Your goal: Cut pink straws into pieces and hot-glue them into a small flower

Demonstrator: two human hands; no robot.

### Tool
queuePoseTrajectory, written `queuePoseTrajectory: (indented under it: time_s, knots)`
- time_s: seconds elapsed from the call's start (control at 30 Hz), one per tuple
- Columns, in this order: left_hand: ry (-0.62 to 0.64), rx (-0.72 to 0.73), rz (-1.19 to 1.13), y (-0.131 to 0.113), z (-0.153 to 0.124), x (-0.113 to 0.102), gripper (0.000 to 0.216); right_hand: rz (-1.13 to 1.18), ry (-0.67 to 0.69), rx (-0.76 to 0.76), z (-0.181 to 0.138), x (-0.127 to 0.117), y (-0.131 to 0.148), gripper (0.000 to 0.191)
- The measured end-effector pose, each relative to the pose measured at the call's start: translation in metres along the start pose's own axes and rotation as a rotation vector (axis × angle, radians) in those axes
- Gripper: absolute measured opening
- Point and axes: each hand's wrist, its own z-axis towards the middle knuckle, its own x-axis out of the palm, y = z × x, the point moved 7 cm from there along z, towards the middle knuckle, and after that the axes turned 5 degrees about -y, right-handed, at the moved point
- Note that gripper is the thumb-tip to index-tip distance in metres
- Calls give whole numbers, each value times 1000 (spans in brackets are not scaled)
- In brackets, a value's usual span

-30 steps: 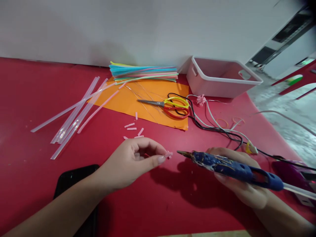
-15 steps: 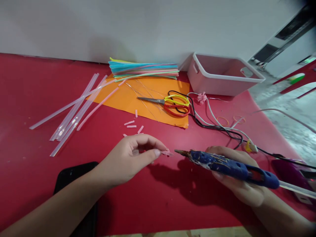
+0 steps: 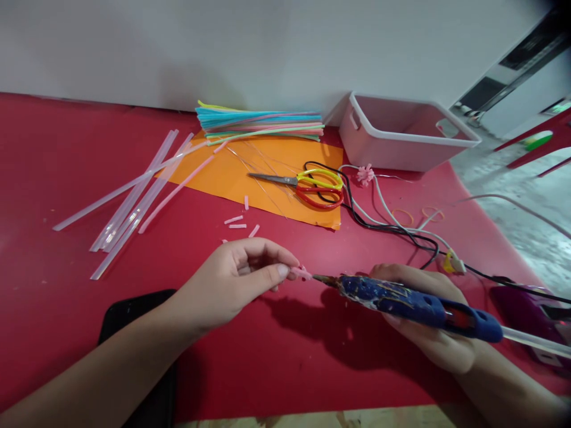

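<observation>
My left hand (image 3: pixel 236 279) pinches a small pink straw piece (image 3: pixel 302 273) between thumb and fingers above the red table (image 3: pixel 66 137). My right hand (image 3: pixel 428 321) grips a blue glue gun (image 3: pixel 414 306). The gun's nozzle tip touches the pink piece. A clear glue stick (image 3: pixel 535 343) pokes out of the gun's back end. Several short pink straw bits (image 3: pixel 238 223) lie on the table just beyond my left hand.
An orange sheet (image 3: pixel 232 178) carries scissors (image 3: pixel 307 187) with yellow and red handles. Coloured straws (image 3: pixel 259 125) are stacked by the wall. Long clear glue sticks (image 3: pixel 134 196) lie at left. A white bin (image 3: pixel 401 139), cables (image 3: pixel 392 229), a pink flower (image 3: pixel 364 175) and a black phone (image 3: pixel 134 309) are nearby.
The glue gun has moved left until its tip meets the pink piece. My left hand shifted slightly and turned the piece toward the nozzle.
</observation>
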Motion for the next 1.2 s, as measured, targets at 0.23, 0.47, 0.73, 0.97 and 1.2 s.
queuePoseTrajectory:
  time_s: [0.23, 0.47, 0.73, 0.97, 1.2]
  knots:
    - [26, -3, -21, 1, 2, 2, 9, 21, 10, -29, 1, 0, 2, 24]
    - [50, -43, 35, 5, 1, 2, 7, 37, 33, -5, 1, 2, 0, 23]
    - [64, -28, -54, 0, -2, 4, 6, 50, 37, -51, 3, 3, 5, 23]
    - [59, -29, -97, 5, 0, 3, 7, 59, 47, -67, 4, 3, 7, 21]
    - [85, -36, -120, 6, -1, 3, 8, 42, 42, -67, 4, 2, 8, 24]
